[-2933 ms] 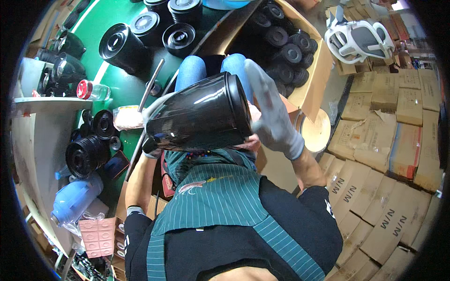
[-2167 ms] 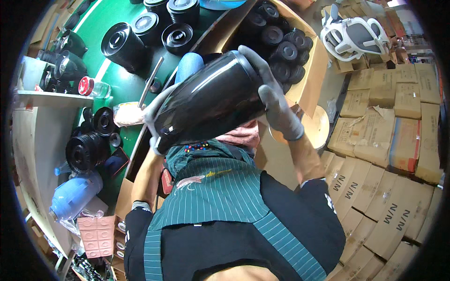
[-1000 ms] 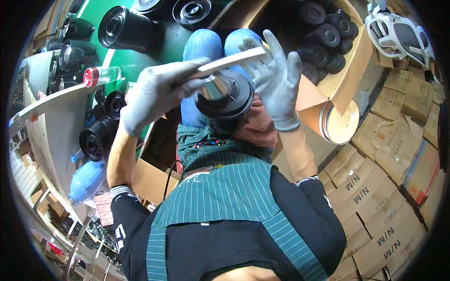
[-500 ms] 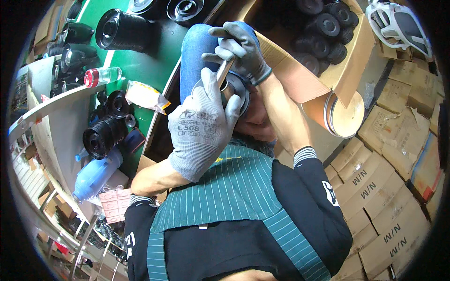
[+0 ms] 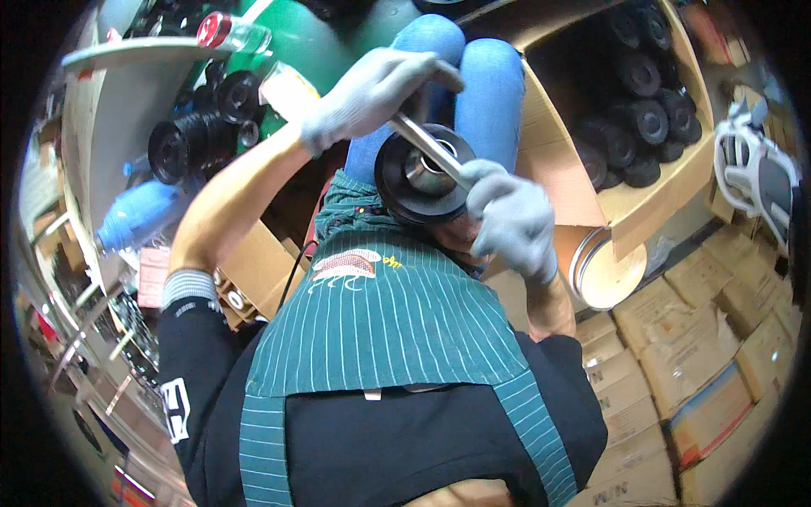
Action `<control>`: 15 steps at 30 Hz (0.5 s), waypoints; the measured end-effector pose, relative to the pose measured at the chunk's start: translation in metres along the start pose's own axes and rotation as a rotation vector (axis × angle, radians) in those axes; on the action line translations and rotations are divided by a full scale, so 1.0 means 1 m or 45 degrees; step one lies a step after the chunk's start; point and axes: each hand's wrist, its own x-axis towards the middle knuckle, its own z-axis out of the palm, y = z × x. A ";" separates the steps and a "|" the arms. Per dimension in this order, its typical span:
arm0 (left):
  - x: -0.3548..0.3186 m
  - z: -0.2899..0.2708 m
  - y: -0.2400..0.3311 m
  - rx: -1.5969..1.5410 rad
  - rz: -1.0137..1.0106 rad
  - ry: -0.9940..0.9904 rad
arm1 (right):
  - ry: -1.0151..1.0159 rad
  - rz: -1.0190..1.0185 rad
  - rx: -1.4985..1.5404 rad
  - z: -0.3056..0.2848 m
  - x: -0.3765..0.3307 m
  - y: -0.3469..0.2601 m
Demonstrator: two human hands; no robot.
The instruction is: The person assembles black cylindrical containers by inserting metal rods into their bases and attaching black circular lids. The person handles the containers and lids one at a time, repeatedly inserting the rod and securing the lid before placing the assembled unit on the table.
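Observation:
A grey-gloved left hand of mine (image 5: 380,95) is closed over the upper left end of a flat metal bar (image 5: 435,152). My right hand (image 5: 517,221), in a matching glove, grips the bar's lower right end with fingers wrapped round it. The bar slants across the top of a black round part (image 5: 395,182) with a shiny metal hub (image 5: 429,176) in its middle. This part sits between my blue-jeaned thighs, above my green striped apron (image 5: 389,329). Whether the bar engages the hub I cannot tell.
At the right stands an open cardboard box (image 5: 557,152) holding several black round parts (image 5: 650,122). A round tub (image 5: 617,275) is beside it, with stacked cartons (image 5: 676,304) behind. On the left are a clear red-capped bottle (image 5: 236,34), black parts (image 5: 182,150) and a blue bottle (image 5: 139,218).
My hands have moved apart to opposite ends of the bar, the left up and left, the right down and right. The black part now shows more fully, and my view has shifted.

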 end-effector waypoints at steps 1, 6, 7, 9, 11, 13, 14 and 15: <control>0.011 -0.001 0.000 -0.147 -0.140 -0.114 | -0.142 -0.139 -0.304 0.002 0.003 -0.006; 0.050 0.010 -0.018 -0.466 -0.132 -0.403 | -0.597 -0.174 -0.557 0.008 0.026 -0.023; 0.061 0.012 -0.019 -0.470 -0.097 -0.452 | -0.713 -0.214 -0.562 0.013 0.032 -0.023; 0.073 0.019 -0.021 -0.573 -0.072 -0.497 | -0.806 -0.072 -0.608 0.017 0.034 -0.026; 0.081 0.017 -0.031 -0.595 -0.092 -0.555 | -1.015 -0.018 -0.727 0.014 0.052 -0.025; 0.094 0.038 -0.050 -0.348 0.342 -0.420 | -1.076 -0.103 -0.784 0.030 0.071 -0.019; 0.101 0.050 -0.054 -0.382 0.371 -0.503 | -1.111 -0.113 -0.727 0.047 0.074 -0.014; 0.106 0.055 -0.047 -0.413 0.394 -0.577 | -1.169 -0.029 -0.604 0.059 0.085 -0.010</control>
